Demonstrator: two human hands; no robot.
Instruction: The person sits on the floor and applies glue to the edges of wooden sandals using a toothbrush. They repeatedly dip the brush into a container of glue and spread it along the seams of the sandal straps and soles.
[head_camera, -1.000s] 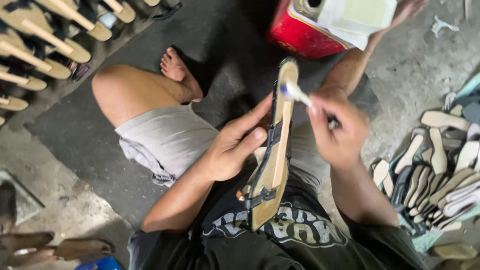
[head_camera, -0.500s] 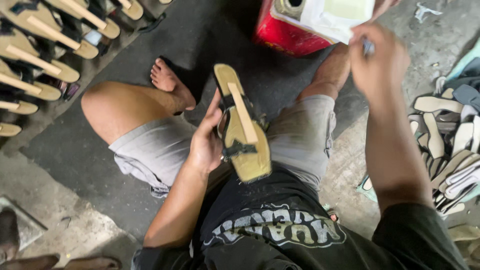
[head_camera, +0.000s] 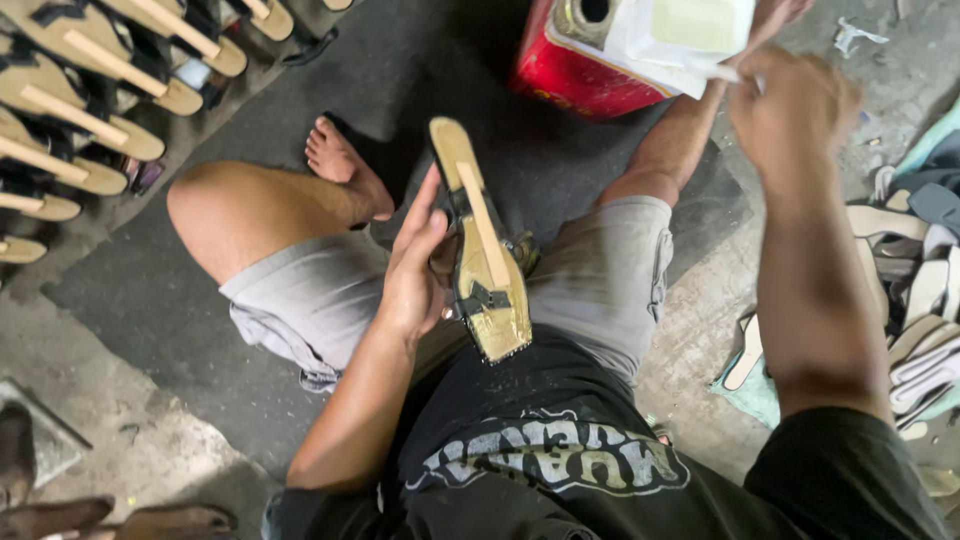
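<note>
My left hand (head_camera: 415, 265) grips a tan sandal sole (head_camera: 480, 245) with black straps, underside up, held over my lap. My right hand (head_camera: 790, 105) is stretched out to the upper right, fingers pinched on a small brush handle (head_camera: 735, 73) at the white container (head_camera: 690, 35) that rests on the red can (head_camera: 585, 70). The brush tip is hidden by the container's edge. I sit on the floor in grey shorts, one bare foot (head_camera: 345, 165) on a dark mat.
Rows of tan soles with strips (head_camera: 90, 90) lie at the upper left. A heap of pale sole pieces and straps (head_camera: 925, 290) sits at the right on the concrete. More footwear (head_camera: 60, 515) shows at the lower left corner.
My right hand left the sandal and reached up to the container on the red can. My left hand turned the sandal from edge-on to underside up and lowered it.
</note>
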